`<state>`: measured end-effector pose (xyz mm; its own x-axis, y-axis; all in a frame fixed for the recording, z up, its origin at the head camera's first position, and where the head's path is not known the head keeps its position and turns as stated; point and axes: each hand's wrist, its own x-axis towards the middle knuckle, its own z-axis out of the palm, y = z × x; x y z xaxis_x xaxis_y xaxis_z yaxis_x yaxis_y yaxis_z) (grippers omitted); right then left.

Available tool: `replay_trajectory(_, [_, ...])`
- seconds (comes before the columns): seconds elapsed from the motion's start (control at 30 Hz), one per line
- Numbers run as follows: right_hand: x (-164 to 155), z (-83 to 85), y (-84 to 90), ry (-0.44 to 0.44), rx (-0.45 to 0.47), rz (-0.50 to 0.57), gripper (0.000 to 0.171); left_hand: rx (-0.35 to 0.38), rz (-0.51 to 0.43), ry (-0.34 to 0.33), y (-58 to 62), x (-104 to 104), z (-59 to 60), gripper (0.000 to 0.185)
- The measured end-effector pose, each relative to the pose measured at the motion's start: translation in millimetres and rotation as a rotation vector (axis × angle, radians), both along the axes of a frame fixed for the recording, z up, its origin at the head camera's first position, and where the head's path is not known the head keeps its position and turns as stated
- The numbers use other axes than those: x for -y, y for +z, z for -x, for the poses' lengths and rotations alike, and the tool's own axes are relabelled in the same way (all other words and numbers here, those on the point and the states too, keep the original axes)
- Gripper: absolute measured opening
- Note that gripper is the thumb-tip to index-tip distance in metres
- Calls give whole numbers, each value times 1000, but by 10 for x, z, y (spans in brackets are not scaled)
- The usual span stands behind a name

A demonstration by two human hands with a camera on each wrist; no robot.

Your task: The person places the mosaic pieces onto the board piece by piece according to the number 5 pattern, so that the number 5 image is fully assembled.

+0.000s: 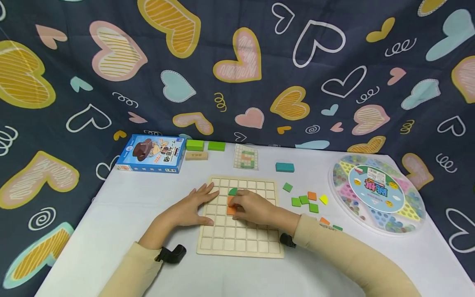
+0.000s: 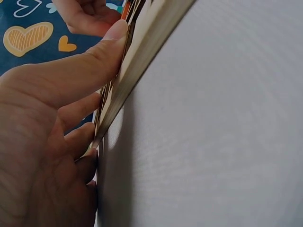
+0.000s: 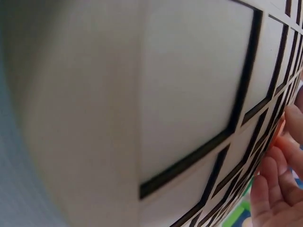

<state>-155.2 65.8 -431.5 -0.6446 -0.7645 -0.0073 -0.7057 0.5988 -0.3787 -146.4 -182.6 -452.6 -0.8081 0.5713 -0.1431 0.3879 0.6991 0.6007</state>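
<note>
A wooden grid board (image 1: 222, 243) lies flat on the table. Orange tiles (image 1: 231, 210) sit in its squares near the middle, and a green piece with a rounded edge (image 1: 233, 191) is just above them. My right hand (image 1: 256, 207) is over these tiles, thumb and fingertips pinching an orange tile (image 3: 280, 130) at the board; the fingers partly cover it. My left hand (image 1: 189, 207) rests at the board's left edge with fingers spread. In the left wrist view its thumb (image 2: 102, 54) lies on the board's edge.
Several loose green tiles (image 1: 313, 208), an orange tile (image 1: 312, 196) and a yellow piece (image 1: 323, 199) lie right of the board. Behind it are a pattern card (image 1: 246, 156), a teal block (image 1: 284, 167), green blocks (image 1: 216, 146) and a blue game box (image 1: 152, 153). A round game case (image 1: 376, 194) stands at right.
</note>
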Motion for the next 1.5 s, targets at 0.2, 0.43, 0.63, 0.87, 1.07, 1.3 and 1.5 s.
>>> replay_trajectory(0.2, [-92, -49, 42, -18, 82, 53, 32, -5, -6, 2, -28, 44, -47, 92])
replay_trajectory(0.43, [-875, -56, 92, -184, 42, 197, 33, -5, -11, 35, -54, 127, -107, 93])
replay_trajectory(0.63, [-1745, 50, -33, -453, 78, 205, 34, -5, -9, 27, -36, 140, -94, 93])
replay_trajectory(0.87, [-2061, 171, -69, -496, 116, 34, 27, -5, -17, 18, -23, 101, -59, 94])
replay_trajectory(1.07, [-1875, 122, 92, -495, 41, 74, 26, -2, -18, 3, 2, 4, -12, 93])
replay_trajectory(1.3, [-983, -31, 158, -200, 68, 189, 30, -12, -8, -2, 32, 5, 14, 92])
replay_trajectory(1.5, [-443, -35, 99, -38, 38, 47, 27, -16, -16, -11, 19, 9, 4, 92])
